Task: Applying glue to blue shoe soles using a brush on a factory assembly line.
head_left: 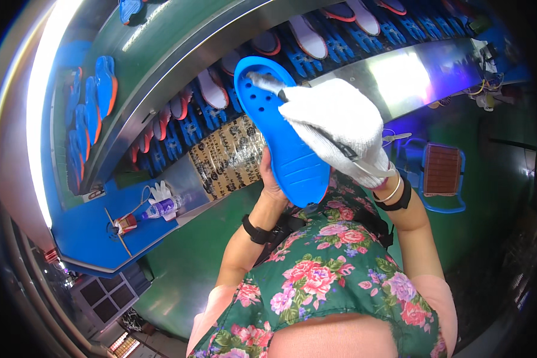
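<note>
A blue shoe sole (289, 152) with several round holes at its far end is held up in front of me. My left hand (272, 182), bare, grips its near left edge; most of the fingers are hidden beneath it. In a white knitted glove, my right hand (343, 122) closes around a brush (265, 82). The pale bristles touch the sole close to the holes, and the handle is mostly covered by the glove.
Beyond the sole runs a curved conveyor with blue holders (304, 59) carrying white-faced, red-edged soles (212, 89). More blue soles (106, 86) stand at left. A blue table (92, 227) holds a bottle (161, 209) and a white glove (163, 192). At right is a stool (443, 170).
</note>
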Demonstrator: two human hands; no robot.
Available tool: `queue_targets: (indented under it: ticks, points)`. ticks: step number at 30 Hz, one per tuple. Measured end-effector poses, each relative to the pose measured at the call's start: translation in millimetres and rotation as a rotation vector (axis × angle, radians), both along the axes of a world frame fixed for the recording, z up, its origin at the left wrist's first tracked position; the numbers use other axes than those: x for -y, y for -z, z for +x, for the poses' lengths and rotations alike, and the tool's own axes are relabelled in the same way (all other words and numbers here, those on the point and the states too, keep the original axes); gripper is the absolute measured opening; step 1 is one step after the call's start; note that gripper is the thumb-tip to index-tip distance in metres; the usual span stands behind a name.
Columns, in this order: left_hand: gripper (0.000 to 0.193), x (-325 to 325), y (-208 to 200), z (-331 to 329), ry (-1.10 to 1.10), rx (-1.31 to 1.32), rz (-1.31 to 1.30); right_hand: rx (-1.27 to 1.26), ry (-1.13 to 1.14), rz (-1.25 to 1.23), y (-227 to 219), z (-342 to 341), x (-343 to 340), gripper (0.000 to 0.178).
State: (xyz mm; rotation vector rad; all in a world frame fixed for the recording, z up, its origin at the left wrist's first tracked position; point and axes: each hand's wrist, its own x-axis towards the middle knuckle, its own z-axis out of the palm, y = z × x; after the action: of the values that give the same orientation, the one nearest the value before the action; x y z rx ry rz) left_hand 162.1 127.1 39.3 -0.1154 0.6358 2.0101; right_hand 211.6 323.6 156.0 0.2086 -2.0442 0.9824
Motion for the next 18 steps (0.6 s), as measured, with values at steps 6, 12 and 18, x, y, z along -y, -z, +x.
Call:
queue_targets:
  ticks: [6, 12, 18]
  points:
    - [0.096, 10.5, -0.1, -6.0, 0.061, -0.047, -0.071, 0.072, -0.035, 0.109, -1.4, 2.0, 18.5, 0.037]
    - [0.091, 7.6, -7.7, -0.6, -0.013, -0.054, -0.1, 0.051, -0.023, 0.073, 5.8, 4.3, 27.3, 0.037]
    - [0.088, 7.5, -4.9, -12.7, 0.004, -0.124, -0.146, 0.143, -0.052, 0.013, 27.4, -2.0, 35.9, 0.036]
